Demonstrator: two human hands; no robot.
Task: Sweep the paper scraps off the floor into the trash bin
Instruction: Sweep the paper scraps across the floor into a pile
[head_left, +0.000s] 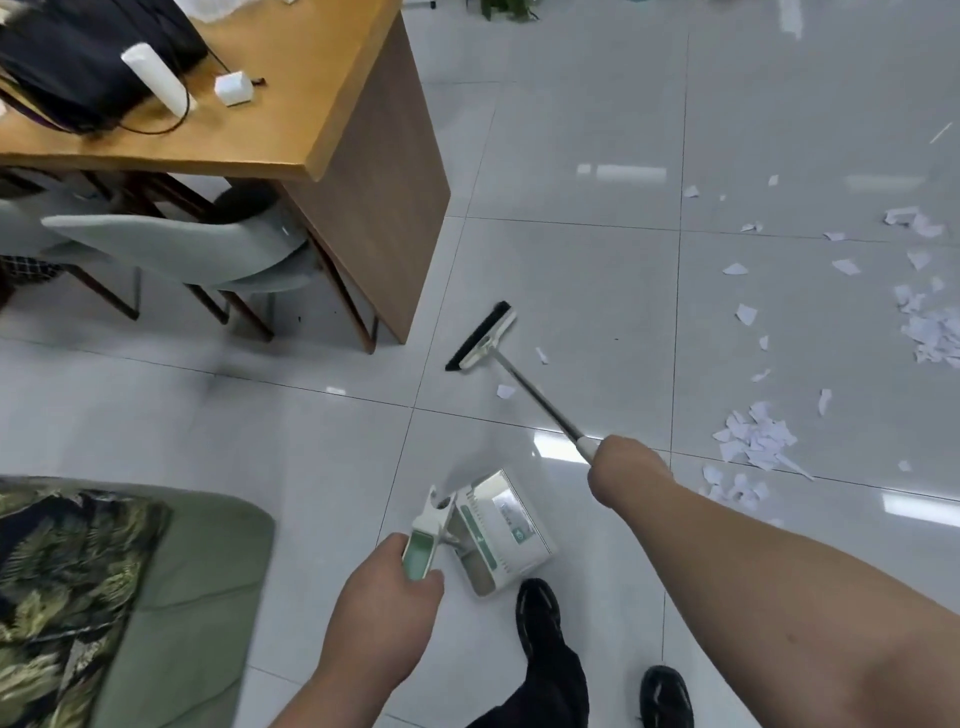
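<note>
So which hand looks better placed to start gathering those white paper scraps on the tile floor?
The right hand. It grips the silver-handled broom with black bristles, and the white paper scraps lie on its side. The left hand holds the white and green dustpan.

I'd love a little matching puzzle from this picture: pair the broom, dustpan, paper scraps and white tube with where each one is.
Things:
1. broom
2. dustpan
3. paper scraps
4. white tube

Places:
A. lying on the wooden desk
B. gripped by the left hand
C. scattered on the floor tiles
D. gripped by the right hand

Pairs: 1-D, 2-B, 3-C, 4-A.
</note>
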